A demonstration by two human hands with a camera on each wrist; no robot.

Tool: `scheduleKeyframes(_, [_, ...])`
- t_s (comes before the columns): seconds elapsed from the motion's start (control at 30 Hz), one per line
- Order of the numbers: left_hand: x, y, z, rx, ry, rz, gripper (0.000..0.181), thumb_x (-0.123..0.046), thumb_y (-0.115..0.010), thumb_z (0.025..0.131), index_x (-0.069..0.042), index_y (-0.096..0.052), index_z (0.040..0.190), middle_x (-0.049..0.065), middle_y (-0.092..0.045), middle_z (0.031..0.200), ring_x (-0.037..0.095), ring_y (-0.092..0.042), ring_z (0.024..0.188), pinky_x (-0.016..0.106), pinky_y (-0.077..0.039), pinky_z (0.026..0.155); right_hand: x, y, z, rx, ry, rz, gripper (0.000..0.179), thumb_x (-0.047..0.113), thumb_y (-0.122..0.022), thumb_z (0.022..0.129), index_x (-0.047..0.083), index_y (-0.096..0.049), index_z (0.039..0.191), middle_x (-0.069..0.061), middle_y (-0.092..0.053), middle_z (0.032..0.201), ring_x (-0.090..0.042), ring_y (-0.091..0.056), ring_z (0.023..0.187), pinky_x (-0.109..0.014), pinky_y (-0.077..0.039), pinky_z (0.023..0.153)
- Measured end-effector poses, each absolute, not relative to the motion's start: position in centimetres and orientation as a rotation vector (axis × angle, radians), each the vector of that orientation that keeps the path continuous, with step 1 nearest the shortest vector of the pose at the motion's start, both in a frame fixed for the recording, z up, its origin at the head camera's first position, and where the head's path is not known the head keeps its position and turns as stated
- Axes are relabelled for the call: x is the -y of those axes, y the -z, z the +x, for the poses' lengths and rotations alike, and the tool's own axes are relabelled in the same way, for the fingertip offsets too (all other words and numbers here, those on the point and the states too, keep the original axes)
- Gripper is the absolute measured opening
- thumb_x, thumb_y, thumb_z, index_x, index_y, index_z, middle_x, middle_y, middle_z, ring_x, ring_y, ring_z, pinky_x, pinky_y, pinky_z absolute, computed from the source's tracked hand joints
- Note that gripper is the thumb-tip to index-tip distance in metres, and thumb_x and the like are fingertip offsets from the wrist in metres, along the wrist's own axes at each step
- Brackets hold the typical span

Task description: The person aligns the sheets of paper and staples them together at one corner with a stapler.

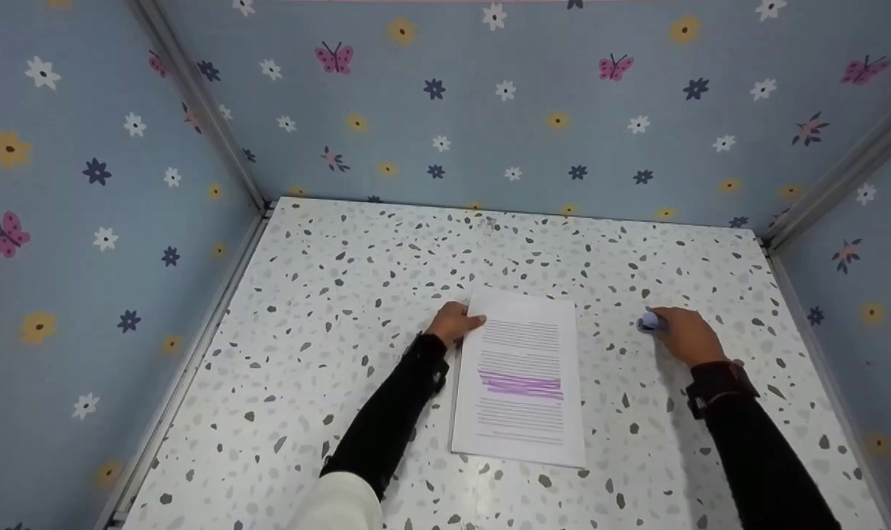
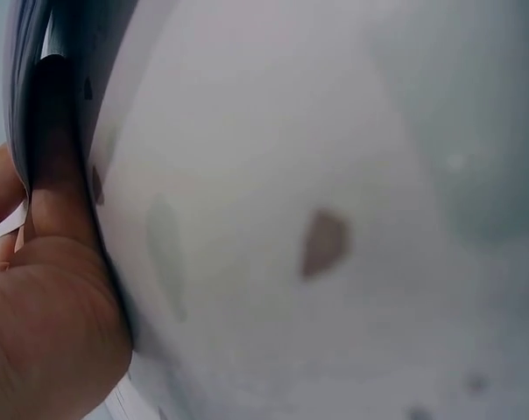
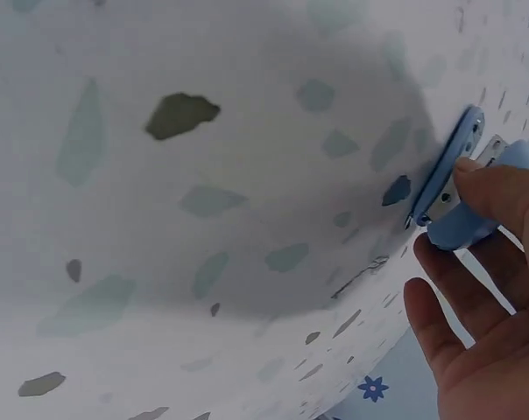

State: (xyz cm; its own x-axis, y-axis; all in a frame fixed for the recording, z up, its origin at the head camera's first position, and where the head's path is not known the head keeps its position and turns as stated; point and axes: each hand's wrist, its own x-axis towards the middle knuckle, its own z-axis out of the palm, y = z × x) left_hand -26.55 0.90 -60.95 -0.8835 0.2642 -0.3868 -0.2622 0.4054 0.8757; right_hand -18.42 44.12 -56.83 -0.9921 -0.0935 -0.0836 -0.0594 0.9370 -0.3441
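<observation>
A thin stack of printed paper (image 1: 526, 434), its lower half crossed by purple marker strokes, lies on the speckled table. My left hand (image 1: 451, 324) grips its left edge near the top, thumb over the top sheet. In the left wrist view, fingers of the left hand (image 2: 54, 315) reach beneath the raised paper edge (image 2: 19, 96). Off to the right of the paper, my right hand (image 1: 685, 335) holds a small blue stapler (image 1: 650, 321) close over the table. The right wrist view shows the thumb and fingers pinching the stapler (image 3: 461, 223), its metal part between the blue halves.
The white table (image 1: 328, 309) has grey speckles. Blue panels with flowers and butterflies stand behind it, the back panel (image 1: 475, 110) along its far edge, the left panel (image 1: 55, 287) and right panel (image 1: 850, 283) at its sides, with metal frame posts (image 1: 202, 110) at the corners.
</observation>
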Motion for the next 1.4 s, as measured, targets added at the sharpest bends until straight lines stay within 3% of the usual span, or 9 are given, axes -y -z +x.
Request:
scheduleKeyframes(0.33, [-0.9,60.7,-26.1,-2.205,-1.506,-0.008,0.026,-0.018,-0.07,0.097,0.007,-0.071,0.1,0.004,-0.061,0.075,0.012,-0.053,0.061,0.023,-0.044,0.057,-43.7,57.4,-17.8,-3.049,0.668,-0.076,0.044,0.004,-0.067,0.096,-0.011,-0.056,0.136,-0.033,-0.06,0.128,-0.051,-0.056,0.117,-0.063,-0.043,0.099])
scheduleKeyframes(0.53, [-0.4,60.7,-25.4,-2.119,-1.597,-0.013,0.024,-0.016,-0.068,0.099,0.008,-0.07,0.102,0.011,-0.069,0.081,0.014,-0.06,0.063,0.024,-0.049,0.059,-41.3,58.5,-17.5,-2.963,0.717,-0.033,0.052,0.015,-0.067,0.097,-0.014,-0.052,0.138,-0.036,-0.057,0.131,-0.051,-0.054,0.12,-0.063,-0.041,0.101])
scheduleKeyframes(0.87, [-0.3,60.7,-26.0,-1.861,-1.794,-0.024,0.025,-0.008,-0.064,0.1,0.013,-0.067,0.114,0.022,-0.074,0.098,0.019,-0.07,0.074,0.028,-0.058,0.068,-35.9,58.0,-18.7,-2.955,0.776,-0.103,0.042,0.011,-0.07,0.095,-0.007,-0.061,0.132,-0.023,-0.068,0.116,-0.032,-0.063,0.098,-0.052,-0.049,0.087])
scheduleKeyframes(1.13, [-0.6,61.0,-26.2,-1.907,-1.789,-0.058,0.023,-0.007,-0.067,0.099,0.014,-0.067,0.11,0.014,-0.073,0.085,0.014,-0.066,0.065,0.023,-0.054,0.061,-33.6,58.6,-19.1,-2.987,0.813,-0.16,0.026,0.012,-0.071,0.095,0.0,-0.069,0.118,-0.009,-0.067,0.09,-0.024,-0.056,0.078,-0.041,-0.043,0.073])
scheduleKeyframes(1.4, [-0.5,60.7,-25.8,-2.051,-1.708,-0.049,0.021,-0.008,-0.069,0.097,0.013,-0.069,0.103,0.014,-0.07,0.082,0.015,-0.06,0.063,0.023,-0.049,0.059,-33.7,59.2,-18.9,-2.967,0.867,-0.116,0.037,0.012,-0.071,0.094,-0.004,-0.066,0.127,-0.018,-0.071,0.109,-0.029,-0.063,0.092,-0.048,-0.05,0.086])
